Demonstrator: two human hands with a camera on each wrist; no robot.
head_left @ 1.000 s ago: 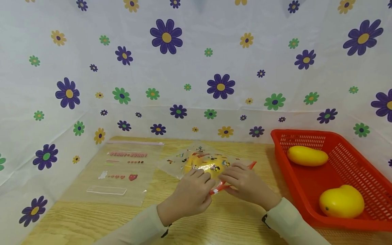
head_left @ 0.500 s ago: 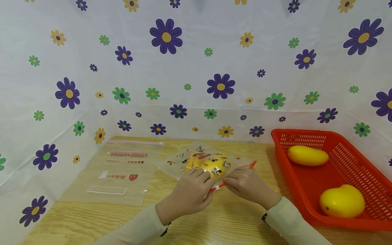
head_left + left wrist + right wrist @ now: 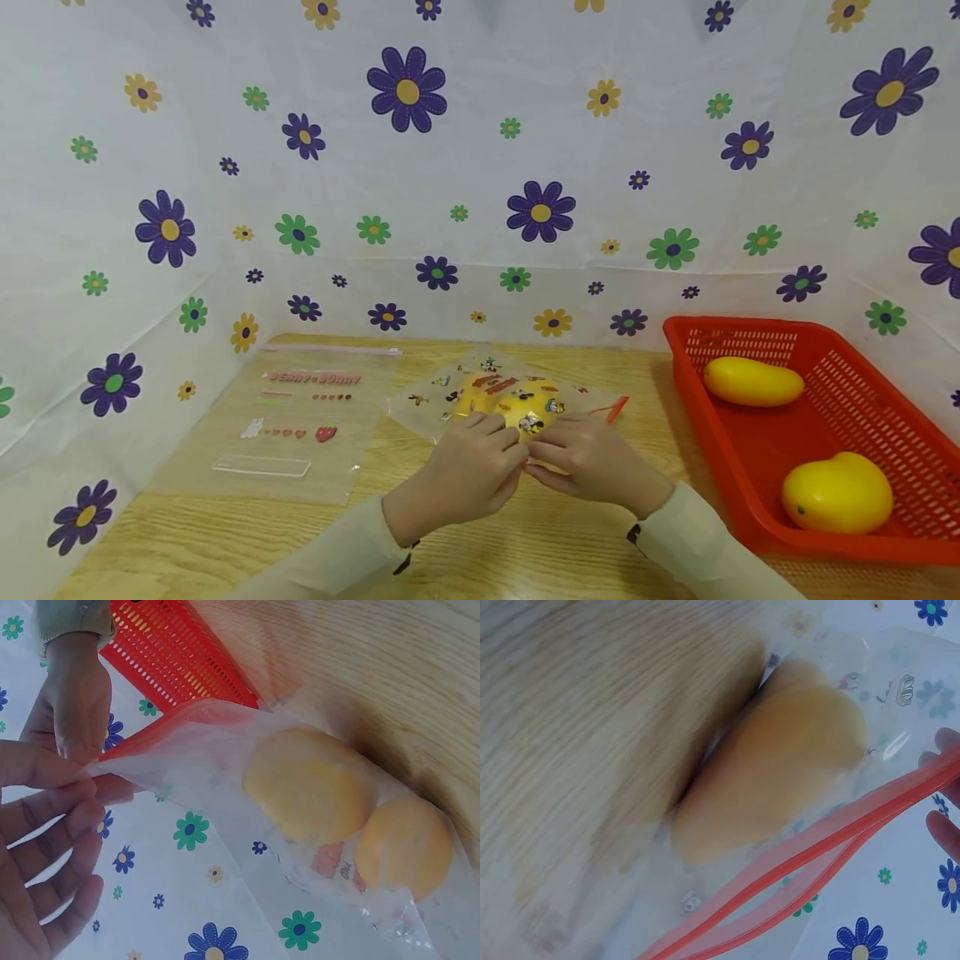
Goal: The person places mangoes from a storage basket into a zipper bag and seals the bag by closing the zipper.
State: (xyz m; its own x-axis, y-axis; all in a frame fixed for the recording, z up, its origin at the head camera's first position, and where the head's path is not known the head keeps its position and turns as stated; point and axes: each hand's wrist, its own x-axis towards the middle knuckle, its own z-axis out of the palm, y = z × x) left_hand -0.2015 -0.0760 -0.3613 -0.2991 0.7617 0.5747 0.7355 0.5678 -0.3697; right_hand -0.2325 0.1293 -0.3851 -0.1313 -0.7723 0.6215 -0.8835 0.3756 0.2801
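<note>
A clear zip bag (image 3: 420,400) with cartoon prints and a red zip lies on the table with yellow mangoes (image 3: 311,784) inside. My left hand (image 3: 468,467) pinches the near corner of its zip edge between thumb and index finger; its other fingers spread loosely in the left wrist view. Right beside it, my right hand (image 3: 592,462) pinches the same edge, thumb below and fingers above. Two red zip strips (image 3: 780,874) stand slightly apart along part of their length in the right wrist view. Both hands hide the near end of the zip in the head view.
A second clear zip bag (image 3: 300,408) with pink lettering lies flat at the left. To the right stands a red basket (image 3: 708,467) holding two yellow mangoes (image 3: 836,493). A white cloth with flowers (image 3: 465,150) rises behind the wooden table (image 3: 540,550).
My right hand has moved left along the red zip, up to the left hand, uncovering the zip's far end. The left hand has stayed nearly still at the near corner.
</note>
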